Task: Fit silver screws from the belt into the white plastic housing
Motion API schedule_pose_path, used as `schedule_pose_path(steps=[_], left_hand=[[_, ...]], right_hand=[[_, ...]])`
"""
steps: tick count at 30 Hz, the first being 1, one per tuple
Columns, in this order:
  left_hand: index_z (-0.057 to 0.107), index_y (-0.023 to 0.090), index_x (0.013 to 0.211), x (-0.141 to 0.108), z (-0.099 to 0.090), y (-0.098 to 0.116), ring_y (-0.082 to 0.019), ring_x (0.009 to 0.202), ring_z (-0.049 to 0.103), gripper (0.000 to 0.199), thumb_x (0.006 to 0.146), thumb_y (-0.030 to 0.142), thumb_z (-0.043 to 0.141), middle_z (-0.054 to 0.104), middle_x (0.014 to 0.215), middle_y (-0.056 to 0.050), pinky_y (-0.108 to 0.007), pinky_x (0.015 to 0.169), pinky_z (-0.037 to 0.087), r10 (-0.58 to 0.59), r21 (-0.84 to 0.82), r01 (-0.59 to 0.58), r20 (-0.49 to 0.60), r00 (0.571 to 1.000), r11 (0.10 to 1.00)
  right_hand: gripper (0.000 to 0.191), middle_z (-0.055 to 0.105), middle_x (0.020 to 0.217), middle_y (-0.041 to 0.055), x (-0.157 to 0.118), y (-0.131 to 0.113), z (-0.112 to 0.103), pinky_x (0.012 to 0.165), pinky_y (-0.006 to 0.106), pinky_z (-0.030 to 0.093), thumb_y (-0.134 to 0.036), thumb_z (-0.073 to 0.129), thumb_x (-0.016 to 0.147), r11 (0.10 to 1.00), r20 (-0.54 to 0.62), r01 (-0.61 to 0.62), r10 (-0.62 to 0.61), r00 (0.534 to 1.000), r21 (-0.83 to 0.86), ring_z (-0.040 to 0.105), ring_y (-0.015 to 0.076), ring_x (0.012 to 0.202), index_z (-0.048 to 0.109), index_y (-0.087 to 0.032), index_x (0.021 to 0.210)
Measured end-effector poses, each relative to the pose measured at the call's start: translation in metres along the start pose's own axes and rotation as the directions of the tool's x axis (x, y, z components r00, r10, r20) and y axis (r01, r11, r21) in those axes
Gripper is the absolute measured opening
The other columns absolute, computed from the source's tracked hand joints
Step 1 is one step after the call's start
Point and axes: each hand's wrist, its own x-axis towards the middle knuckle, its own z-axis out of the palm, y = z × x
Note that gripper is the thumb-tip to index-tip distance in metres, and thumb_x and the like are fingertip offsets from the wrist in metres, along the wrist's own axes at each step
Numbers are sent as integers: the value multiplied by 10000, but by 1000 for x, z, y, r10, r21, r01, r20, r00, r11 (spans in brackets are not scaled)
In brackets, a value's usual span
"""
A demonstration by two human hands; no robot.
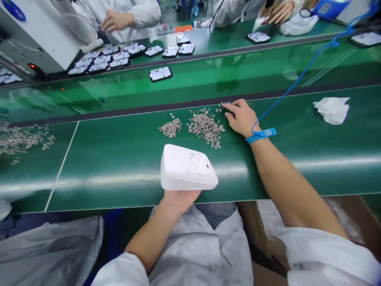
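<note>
My left hand point(180, 200) holds a white plastic housing point(189, 169) from below, over the front part of the bench; its fingers are mostly hidden under it. The housing's upper face shows small openings near its right end. My right hand point(242, 118) is by the back edge of the bench, index finger stretched to a few scattered small metal parts point(219, 108). Its thumb is apart from that finger, and I see nothing between them. Left of it lie a larger pile of small metal parts point(205, 126) and a smaller pile point(171, 128). A blue wrist strap point(261, 135) circles my right wrist.
Beyond the bench, a green conveyor belt point(119, 93) carries a black-edged unit point(160, 74). More units point(102, 60) lie on the far side, near co-workers' hands point(117, 20). The strap's blue cord point(293, 85) stretches up right. Crumpled white tissue point(331, 110) lies right, another metal-parts heap point(22, 140) left.
</note>
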Motion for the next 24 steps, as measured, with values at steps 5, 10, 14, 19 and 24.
schedule_pose_path(steps=[5, 10, 14, 19, 24], left_hand=[[648, 200, 1183, 4, 20, 1, -151, 778, 625, 281, 1015, 339, 470, 676, 946, -77, -230, 671, 531, -89, -193, 111, 116, 989, 975], [626, 158, 1056, 5, 35, -2, -106, 748, 562, 249, 1042, 293, 417, 603, 938, -82, -163, 622, 495, -34, -230, 54, 91, 995, 972], [593, 151, 998, -1, 35, 2, -71, 675, 513, 162, 1019, 228, 451, 541, 869, -49, -125, 580, 464, 2, -233, 17, 81, 997, 972], [579, 166, 935, -7, 28, 2, -60, 596, 452, 109, 991, 187, 488, 454, 763, -4, -114, 523, 413, 43, -159, -33, 65, 997, 987], [557, 169, 865, -6, 15, -3, -57, 544, 430, 96, 956, 177, 525, 448, 708, 13, -133, 491, 385, -12, -195, 41, 151, 989, 980]], right_hand=[[228, 633, 1054, 132, 2, 17, 10, 963, 499, 471, -353, 543, 933, 994, -55, 19, -13, 998, 109, 566, 301, 1043, 697, -196, 993], [174, 624, 1054, 122, 0, 18, 9, 959, 502, 456, -389, 546, 954, 990, -38, -58, 64, 997, 131, 552, 312, 1079, 608, -240, 887], [196, 615, 1108, 109, -3, 11, 6, 933, 439, 454, -377, 500, 1006, 992, -79, -104, 109, 991, 67, 553, 258, 1045, 594, -215, 949], [209, 631, 1044, 110, -4, 10, 8, 881, 404, 450, -370, 490, 1020, 986, -102, -148, 156, 983, 75, 559, 241, 982, 593, -190, 1005], [207, 633, 1094, 94, -7, 13, 7, 898, 398, 439, -281, 460, 999, 986, -127, -107, 124, 984, 128, 548, 230, 1000, 572, -226, 1164]])
